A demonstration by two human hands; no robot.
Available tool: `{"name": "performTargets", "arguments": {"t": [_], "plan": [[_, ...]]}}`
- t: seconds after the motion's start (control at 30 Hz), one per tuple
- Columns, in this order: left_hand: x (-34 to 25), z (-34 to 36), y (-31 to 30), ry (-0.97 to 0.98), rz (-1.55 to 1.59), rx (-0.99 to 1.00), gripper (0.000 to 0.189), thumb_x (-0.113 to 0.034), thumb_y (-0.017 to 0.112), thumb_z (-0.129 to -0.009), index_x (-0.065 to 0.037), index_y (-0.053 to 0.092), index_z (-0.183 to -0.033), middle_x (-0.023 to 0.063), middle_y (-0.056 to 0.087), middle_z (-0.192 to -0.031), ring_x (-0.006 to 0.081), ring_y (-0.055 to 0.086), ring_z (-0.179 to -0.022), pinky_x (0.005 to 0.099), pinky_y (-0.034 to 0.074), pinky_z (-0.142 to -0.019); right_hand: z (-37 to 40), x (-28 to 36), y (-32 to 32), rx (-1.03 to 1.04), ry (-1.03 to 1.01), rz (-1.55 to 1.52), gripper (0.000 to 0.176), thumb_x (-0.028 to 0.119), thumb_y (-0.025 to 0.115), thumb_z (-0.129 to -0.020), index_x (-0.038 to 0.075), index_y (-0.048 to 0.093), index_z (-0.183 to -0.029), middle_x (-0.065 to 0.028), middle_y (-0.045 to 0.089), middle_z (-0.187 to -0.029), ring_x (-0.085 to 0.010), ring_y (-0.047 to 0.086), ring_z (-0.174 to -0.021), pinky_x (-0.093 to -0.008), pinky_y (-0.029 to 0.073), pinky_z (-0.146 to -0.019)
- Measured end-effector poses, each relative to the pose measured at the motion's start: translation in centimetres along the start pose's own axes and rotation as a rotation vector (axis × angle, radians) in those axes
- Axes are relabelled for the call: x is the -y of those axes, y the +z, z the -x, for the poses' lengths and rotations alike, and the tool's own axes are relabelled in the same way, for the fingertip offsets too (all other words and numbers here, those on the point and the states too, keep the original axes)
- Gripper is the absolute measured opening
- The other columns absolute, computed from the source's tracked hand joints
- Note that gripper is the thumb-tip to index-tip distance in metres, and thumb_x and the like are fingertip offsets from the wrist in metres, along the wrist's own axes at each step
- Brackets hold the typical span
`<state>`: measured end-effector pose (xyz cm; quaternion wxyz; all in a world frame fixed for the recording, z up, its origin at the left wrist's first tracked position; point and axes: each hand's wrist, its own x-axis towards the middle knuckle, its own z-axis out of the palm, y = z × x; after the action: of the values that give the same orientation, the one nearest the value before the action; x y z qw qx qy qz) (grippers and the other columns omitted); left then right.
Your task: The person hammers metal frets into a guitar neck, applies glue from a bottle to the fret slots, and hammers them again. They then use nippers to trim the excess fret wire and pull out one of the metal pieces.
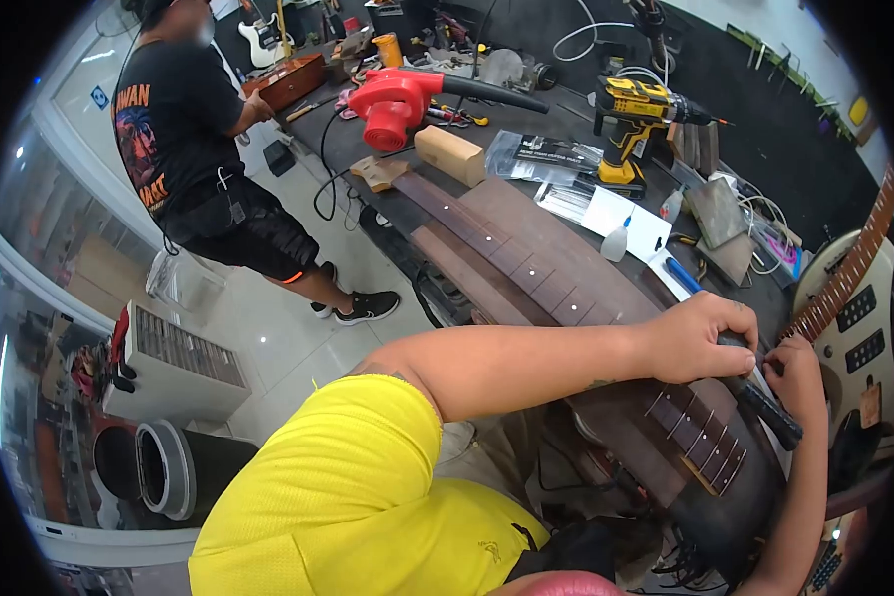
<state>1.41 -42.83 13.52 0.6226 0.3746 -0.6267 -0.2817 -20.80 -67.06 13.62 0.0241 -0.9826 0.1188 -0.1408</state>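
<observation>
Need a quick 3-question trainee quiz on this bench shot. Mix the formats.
1. True or false: the left hand grips a dark-handled tool that lies across the guitar neck.
2. What colour is the blower on the bench? A blue, B red, C green.
3. Fill in: the yellow power tool standing upright behind the sheets of paper is a cordless ____.

Key: 1 true. 2 B. 3 drill.
</observation>
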Motion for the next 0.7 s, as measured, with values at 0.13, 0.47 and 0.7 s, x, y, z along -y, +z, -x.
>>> {"name": "performTargets", "arguments": {"t": [0.13,0.47,0.7], "plan": [[0.0,0.0,0.0,0.071,0.005,-0.011,0.021,-0.018,0.075,-0.091,0.002,0.070,-0.096,0.0123,0.070,-0.086,0.0199,0.067,-0.083,0.0352,0.050,-0.076,-0.2,-0.8,0.3,0.040,0.048,-0.036,0.011,-0.001,0.079,-0.068,-0.002,0.072,-0.077,-0.0151,0.064,-0.081,-0.0358,0.061,-0.088,-0.0454,0.050,-0.081],[0.2,-0.1,0.2,0.076,0.016,-0.026,0.020,-0.016,0.075,-0.089,0.002,0.069,-0.094,0.0128,0.071,-0.086,0.0200,0.069,-0.081,0.0352,0.052,-0.075,-0.5,-1.0,0.7,-0.138,-0.075,0.137,0.013,-0.007,0.070,-0.070,-0.004,0.059,-0.078,-0.0199,0.058,-0.084,-0.0420,0.058,-0.086,-0.0481,0.049,-0.078],[0.1,-0.2,0.3,0.091,-0.030,-0.028,0.020,-0.016,0.075,-0.090,0.002,0.069,-0.095,0.0127,0.072,-0.085,0.0197,0.069,-0.080,0.0351,0.052,-0.074,-1.9,-3.2,0.9,-0.229,0.269,0.108,0.013,0.002,0.070,-0.086,-0.004,0.060,-0.092,-0.0207,0.059,-0.083,-0.0409,0.057,-0.076,-0.0467,0.047,-0.072]]}}
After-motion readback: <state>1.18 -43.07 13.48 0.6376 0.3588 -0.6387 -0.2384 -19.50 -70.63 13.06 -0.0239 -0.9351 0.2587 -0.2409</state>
